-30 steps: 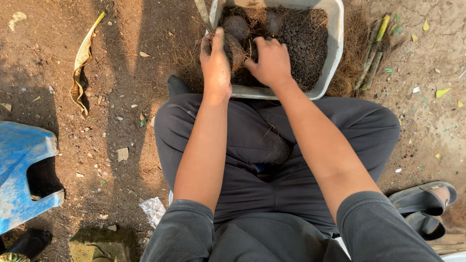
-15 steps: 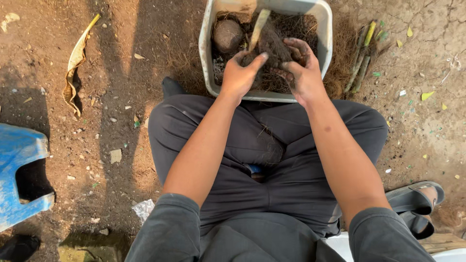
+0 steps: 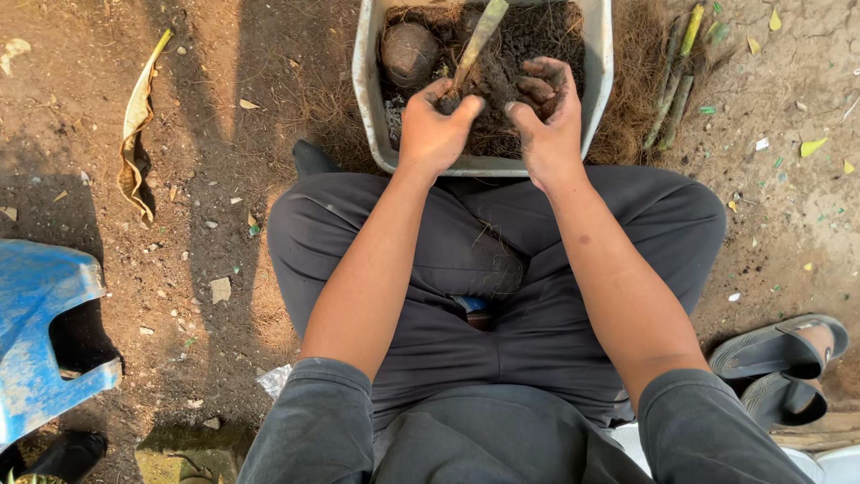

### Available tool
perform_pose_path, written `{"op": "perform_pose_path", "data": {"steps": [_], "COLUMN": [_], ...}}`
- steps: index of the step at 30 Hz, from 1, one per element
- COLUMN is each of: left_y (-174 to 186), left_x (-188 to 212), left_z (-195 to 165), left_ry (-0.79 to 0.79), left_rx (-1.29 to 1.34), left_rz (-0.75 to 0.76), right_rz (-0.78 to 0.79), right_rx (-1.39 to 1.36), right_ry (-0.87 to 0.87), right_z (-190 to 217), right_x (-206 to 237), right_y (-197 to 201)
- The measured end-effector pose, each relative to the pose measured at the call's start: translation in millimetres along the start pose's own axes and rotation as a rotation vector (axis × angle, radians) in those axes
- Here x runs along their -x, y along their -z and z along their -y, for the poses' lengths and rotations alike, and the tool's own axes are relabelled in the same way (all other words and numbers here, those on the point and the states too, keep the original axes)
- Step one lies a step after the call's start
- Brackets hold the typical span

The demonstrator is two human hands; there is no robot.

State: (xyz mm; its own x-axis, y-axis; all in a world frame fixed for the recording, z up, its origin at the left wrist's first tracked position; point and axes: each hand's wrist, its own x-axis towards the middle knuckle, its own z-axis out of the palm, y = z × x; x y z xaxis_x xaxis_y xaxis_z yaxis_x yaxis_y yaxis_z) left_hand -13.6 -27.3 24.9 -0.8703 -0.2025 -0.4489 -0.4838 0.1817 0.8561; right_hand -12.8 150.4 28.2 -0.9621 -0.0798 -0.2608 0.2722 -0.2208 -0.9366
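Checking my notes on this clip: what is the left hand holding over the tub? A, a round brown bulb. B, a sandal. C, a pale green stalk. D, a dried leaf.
C: the left hand is closed around the base of a pale stalk over the tub.

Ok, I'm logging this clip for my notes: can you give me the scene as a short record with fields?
setting: bare dirt ground, person seated
tub: grey plastic tub of dark fibrous soil
left hand: left hand grips a green-brown stalk at its base
right hand: right hand, soiled, fingers in the soil
also in tub: round brown husk
nearby: blue plastic stool, grey sandals
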Motion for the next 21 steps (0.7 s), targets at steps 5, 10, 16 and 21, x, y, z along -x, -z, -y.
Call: {"op": "perform_pose_path", "data": {"steps": [5,10,16,21], "left_y": [1.3,3.9,5.0,7.8], "left_x": [-0.3,-3.7,-2.6,-1.2], "left_z": [-1.2,0.2,2.3,-2.1], "left_ry": [0.068,-0.002,-0.016,-0.008], "left_rx": [0.114,0.026,0.061,0.049], "left_rz": [0.036,0.031,0.102,0.067], "right_rz": [-0.016,0.010,0.009,0.040], "right_rx": [-0.087,-0.092,-0.198,-0.161], "right_ry": [-0.020,0.018,-0.006,-0.011], "right_z": [2.6,0.7,-4.8,-6.5], "right_x": [-2.6,1.2,2.3,-3.1], "right_y": [-0.3,-3.1,3.2,7.0]}}
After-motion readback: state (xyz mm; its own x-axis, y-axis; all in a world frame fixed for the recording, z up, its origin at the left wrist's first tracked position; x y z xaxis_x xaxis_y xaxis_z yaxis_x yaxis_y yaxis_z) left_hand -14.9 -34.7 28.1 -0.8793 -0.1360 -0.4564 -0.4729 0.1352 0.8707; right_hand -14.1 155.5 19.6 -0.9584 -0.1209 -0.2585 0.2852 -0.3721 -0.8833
